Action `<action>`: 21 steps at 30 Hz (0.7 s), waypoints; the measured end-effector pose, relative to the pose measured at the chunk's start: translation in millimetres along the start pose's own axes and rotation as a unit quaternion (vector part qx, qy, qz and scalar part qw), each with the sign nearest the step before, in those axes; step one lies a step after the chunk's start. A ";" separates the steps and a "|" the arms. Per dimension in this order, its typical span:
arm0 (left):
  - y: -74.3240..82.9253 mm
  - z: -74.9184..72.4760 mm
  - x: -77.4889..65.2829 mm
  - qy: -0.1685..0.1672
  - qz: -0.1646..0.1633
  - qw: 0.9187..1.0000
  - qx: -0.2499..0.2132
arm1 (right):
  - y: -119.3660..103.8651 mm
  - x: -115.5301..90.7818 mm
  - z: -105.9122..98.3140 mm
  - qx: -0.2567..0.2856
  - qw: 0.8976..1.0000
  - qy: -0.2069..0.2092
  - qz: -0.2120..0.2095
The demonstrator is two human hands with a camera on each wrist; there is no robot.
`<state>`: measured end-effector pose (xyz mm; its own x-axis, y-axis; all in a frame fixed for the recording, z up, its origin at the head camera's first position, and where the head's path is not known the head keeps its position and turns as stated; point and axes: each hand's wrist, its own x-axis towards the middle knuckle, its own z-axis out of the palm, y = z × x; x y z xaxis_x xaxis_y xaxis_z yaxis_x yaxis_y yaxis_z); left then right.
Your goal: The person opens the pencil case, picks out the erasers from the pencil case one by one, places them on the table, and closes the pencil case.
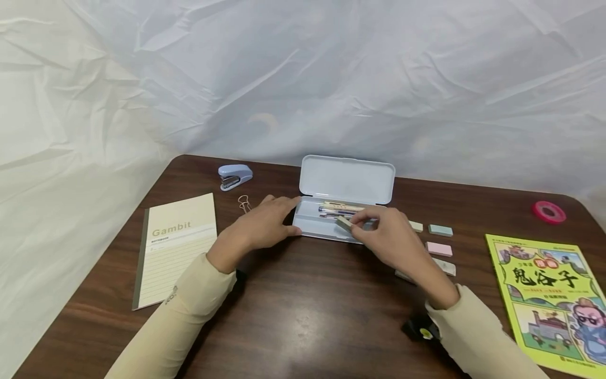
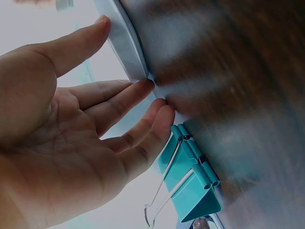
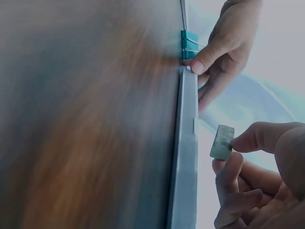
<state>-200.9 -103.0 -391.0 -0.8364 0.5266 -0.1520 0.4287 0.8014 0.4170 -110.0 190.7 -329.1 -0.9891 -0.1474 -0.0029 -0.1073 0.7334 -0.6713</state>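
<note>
My right hand (image 1: 390,237) pinches a small, smudged, pale green eraser (image 3: 222,142) between thumb and fingers, over the front compartment of a light blue pencil case (image 1: 319,226). The case lies with its lid (image 1: 347,179) raised at the back. Several pens (image 1: 333,209) lie in its rear compartment, partly covered by the right hand in the head view. At the case's left end is my left hand (image 1: 260,223), its thumb and fingers fairly straight and its fingertips at the rim. Close beside those fingers stands a teal binder clip (image 2: 190,176) with wire handles.
Several erasers, including a pink one (image 1: 438,249) and a light blue one (image 1: 441,230), lie right of the case. A stapler (image 1: 235,176) and notebook (image 1: 180,247) are at left. Farther right are a pink tape roll (image 1: 549,212) and a yellow-green book (image 1: 544,300).
</note>
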 end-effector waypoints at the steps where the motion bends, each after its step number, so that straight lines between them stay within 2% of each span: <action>1: -1.0 0.7 0.4 -0.001 -0.001 1.000 0.001 | 2.7 -4.4 -3.6 -0.003 1.000 -0.002 0.005; 11: -4.8 5.0 1.7 0.003 -0.003 1.000 0.004 | 42.4 -46.5 -36.8 -0.029 0.999 -0.027 0.035; 21: -4.8 4.8 0.3 0.001 -0.014 1.000 0.016 | 81.0 -77.7 -57.7 -0.056 0.997 -0.004 0.045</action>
<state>-201.6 -105.4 -397.3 -0.8495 0.5024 -0.1613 0.4148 0.8248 0.3842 -47.7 299.8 -340.5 -0.9945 -0.0827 -0.0647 -0.0298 0.8135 -0.5808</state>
